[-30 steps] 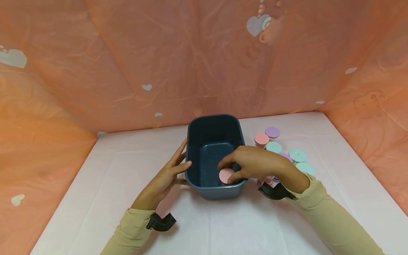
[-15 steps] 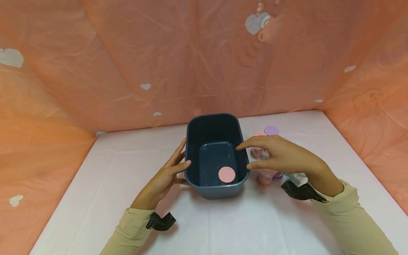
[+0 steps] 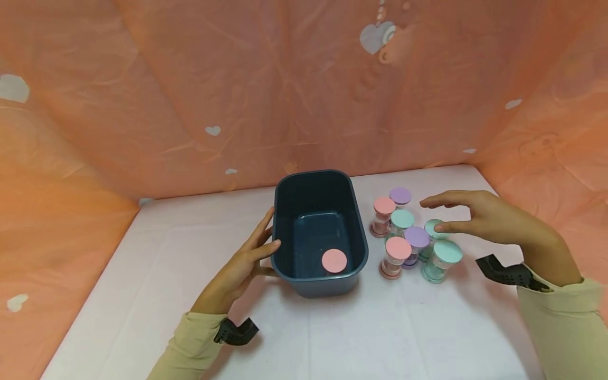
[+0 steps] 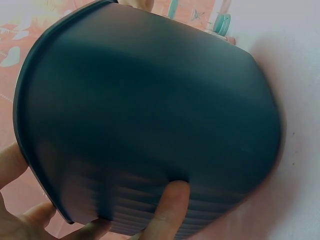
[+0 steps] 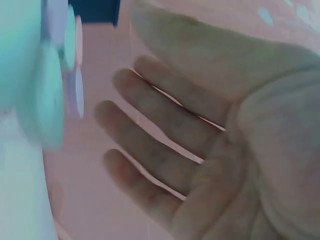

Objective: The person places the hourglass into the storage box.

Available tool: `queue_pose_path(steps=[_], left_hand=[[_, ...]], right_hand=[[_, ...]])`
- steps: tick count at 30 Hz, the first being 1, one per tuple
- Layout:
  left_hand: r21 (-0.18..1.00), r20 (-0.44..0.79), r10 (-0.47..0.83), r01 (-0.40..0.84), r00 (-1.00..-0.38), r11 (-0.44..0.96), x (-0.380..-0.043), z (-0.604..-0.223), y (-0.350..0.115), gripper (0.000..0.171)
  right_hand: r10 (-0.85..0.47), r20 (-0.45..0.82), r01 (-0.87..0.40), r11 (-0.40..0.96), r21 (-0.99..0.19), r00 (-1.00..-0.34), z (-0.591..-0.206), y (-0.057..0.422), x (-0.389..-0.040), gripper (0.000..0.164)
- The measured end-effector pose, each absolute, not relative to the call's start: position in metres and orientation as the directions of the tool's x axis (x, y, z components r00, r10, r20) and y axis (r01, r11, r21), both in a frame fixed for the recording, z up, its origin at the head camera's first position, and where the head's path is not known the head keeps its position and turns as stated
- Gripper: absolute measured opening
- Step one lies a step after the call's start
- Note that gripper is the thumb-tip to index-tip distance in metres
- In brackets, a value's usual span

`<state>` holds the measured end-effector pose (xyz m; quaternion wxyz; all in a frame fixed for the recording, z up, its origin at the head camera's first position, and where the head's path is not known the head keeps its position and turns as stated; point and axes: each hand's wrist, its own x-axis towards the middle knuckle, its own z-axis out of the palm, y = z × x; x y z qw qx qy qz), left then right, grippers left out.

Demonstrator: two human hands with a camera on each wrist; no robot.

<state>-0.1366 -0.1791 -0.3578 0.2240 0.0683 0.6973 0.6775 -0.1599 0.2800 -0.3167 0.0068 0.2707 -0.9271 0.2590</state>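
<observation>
Hourglasses (image 3: 398, 248), 7 I count, stand just beside the empty, loosely spread right hand (image 3: 494, 217); 1 pink hourglass (image 3: 334, 260) sits in the bin (image 3: 325, 288), which the left hand's (image 3: 244, 261) outspread fingers touch, I judge to steady it.

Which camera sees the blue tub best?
The head camera: it shows the tub from above, with its inside. The left wrist camera sees only its outside, up close; the right wrist camera catches just a small blue piece.
</observation>
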Motion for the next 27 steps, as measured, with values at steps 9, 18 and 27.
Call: queue_pose_path(steps=[9,18,27], left_hand=[[0.977,-0.212,0.407,-0.205,-0.888,0.06,-0.136,-0.358,-0.179,0.069],[0.976,-0.214,0.402,-0.215,-0.89,0.043,-0.135,-0.359,-0.181,0.07],[0.975,-0.215,0.407,-0.218,-0.888,0.039,-0.135,-0.356,-0.181,0.07]], right_hand=[[-0.66,0.143,-0.634,0.603,-0.485,-0.738,-0.331,0.304,-0.17,0.045],[-0.713,0.165,-0.684,0.541,-0.489,-0.681,-0.336,0.306,-0.172,0.044],[-0.712,0.131,-0.67,0.56,-0.488,-0.69,-0.337,0.305,-0.172,0.049]])
